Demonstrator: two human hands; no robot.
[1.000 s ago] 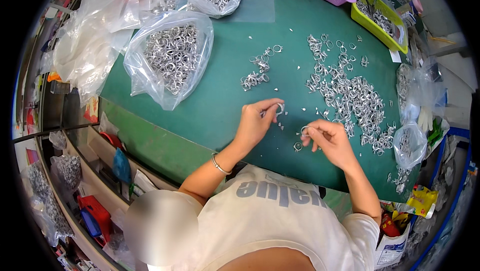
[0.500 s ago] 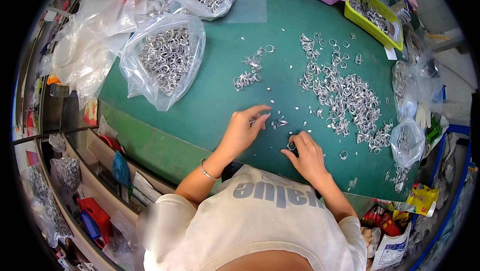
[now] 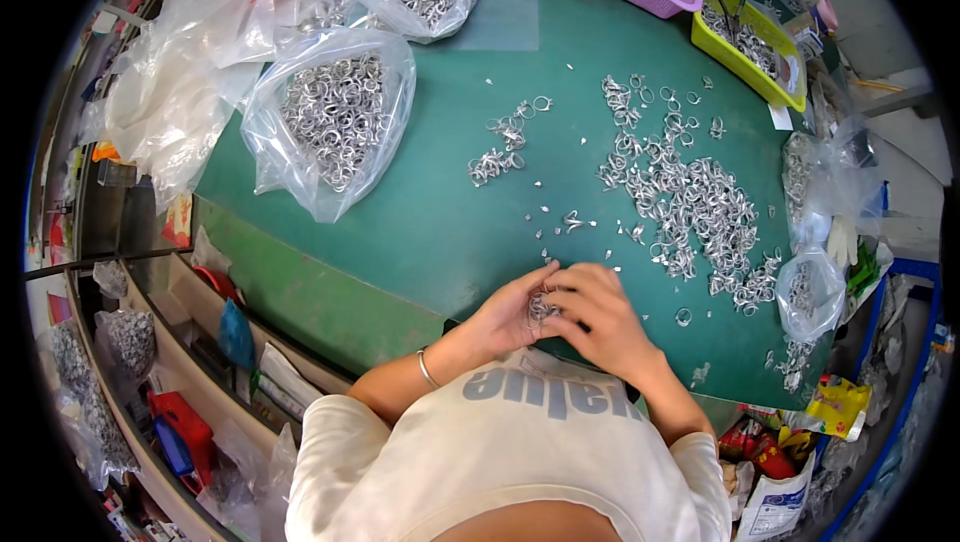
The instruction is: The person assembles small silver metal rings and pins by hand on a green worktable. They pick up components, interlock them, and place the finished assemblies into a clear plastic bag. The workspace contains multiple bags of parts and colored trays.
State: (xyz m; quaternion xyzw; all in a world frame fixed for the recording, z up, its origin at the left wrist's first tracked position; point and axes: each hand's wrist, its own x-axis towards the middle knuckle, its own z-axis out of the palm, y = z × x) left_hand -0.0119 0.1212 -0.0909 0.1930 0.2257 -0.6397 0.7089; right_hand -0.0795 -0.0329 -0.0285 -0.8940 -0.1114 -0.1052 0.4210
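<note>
Several silver-coloured metal rings (image 3: 541,310) sit in the cupped palm of my left hand (image 3: 497,322), close to the table's near edge. My right hand (image 3: 608,322) meets it from the right, fingers curled over the rings; what its fingertips pinch is hidden. Just beyond both hands lie a few loose rings (image 3: 573,223) and small metal bits (image 3: 544,209). A small cluster of rings (image 3: 495,165) lies farther off, and a large spread heap of rings (image 3: 700,202) covers the right side. One single ring (image 3: 683,317) rests to the right of my right hand.
Clear plastic bags of rings (image 3: 262,132) stand on the green table (image 3: 440,142) at left. A purple basket (image 3: 660,0) and a yellow-green basket (image 3: 740,64) hold more at the far right. Another bag (image 3: 806,317) lies on the right edge. Drawers (image 3: 180,342) flank the left side.
Both hands have drawn back toward my body and come together. The right hand, which held a ring apart from the left, is now over the rings in the left palm.
</note>
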